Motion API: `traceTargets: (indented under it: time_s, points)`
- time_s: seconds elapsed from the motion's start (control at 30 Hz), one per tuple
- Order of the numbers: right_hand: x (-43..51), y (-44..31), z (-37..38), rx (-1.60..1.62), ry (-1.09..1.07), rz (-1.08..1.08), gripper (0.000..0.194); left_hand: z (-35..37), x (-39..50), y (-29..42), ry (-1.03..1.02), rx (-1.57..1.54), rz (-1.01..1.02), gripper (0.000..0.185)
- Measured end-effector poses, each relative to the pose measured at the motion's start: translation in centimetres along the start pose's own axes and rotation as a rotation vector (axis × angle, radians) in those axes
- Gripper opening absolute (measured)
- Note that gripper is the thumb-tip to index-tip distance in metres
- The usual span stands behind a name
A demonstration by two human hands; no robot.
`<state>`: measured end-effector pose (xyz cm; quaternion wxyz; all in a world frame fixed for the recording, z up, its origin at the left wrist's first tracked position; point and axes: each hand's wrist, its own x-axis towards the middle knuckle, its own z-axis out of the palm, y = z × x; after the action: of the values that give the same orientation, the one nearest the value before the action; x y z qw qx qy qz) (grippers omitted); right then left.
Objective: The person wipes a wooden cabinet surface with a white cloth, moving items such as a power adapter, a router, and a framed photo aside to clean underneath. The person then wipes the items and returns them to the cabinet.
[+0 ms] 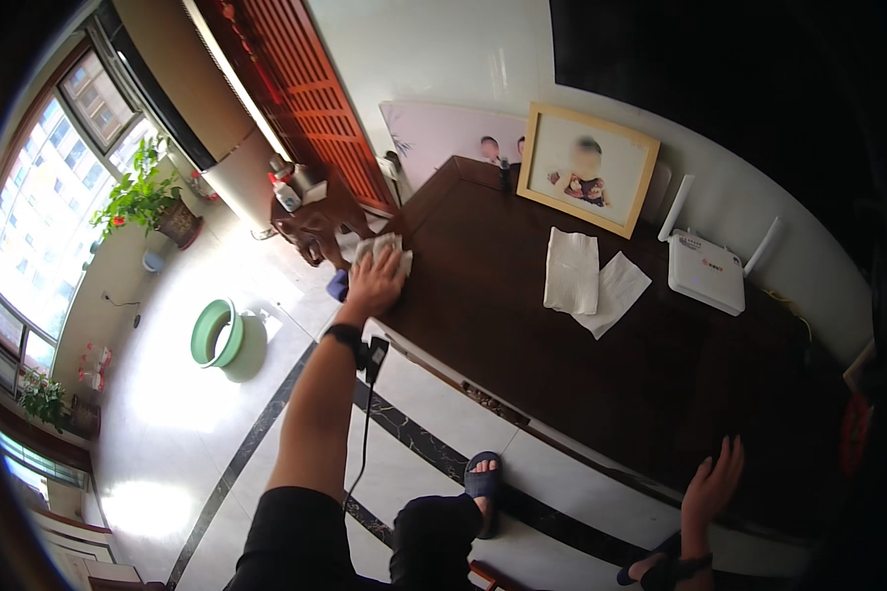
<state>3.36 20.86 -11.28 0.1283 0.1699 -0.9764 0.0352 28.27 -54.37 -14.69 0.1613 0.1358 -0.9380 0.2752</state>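
Observation:
My left hand (378, 282) lies palm down on a crumpled light wiping cloth (377, 247), pressing it at the left end of a dark wooden table (480, 281). A purple object (338, 285) shows just beside that hand, partly hidden. My right hand (713, 476) is over the table's front edge at the lower right, fingers apart and holding nothing; whether it touches the wood I cannot tell. Two white paper towels (573, 270) lie overlapping on the tabletop between the hands, nearer the wall.
A framed photo (590, 168) leans at the back beside a white router (706, 271) with raised antennas. Left of the table stands a carved elephant stool (318, 214) bearing a white bottle (287, 196). A green plastic tub (218, 336) sits on the floor. A cable (366, 436) hangs from my left wrist.

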Motion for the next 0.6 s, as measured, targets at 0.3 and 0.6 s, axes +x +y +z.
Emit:
traceTargets:
  time_s: [0.3,0.6]
  points:
    - [0.1,1.0,2.4,0.023,0.109,-0.055,0.051,-9.6,-0.2,3.1,-0.63,-0.385,-0.256,0.053]
    - [-0.6,1.7,1.7,0.003,-0.064,-0.015,0.055,2.2,17.0,5.5,-0.459,-0.512,-0.26,0.064]
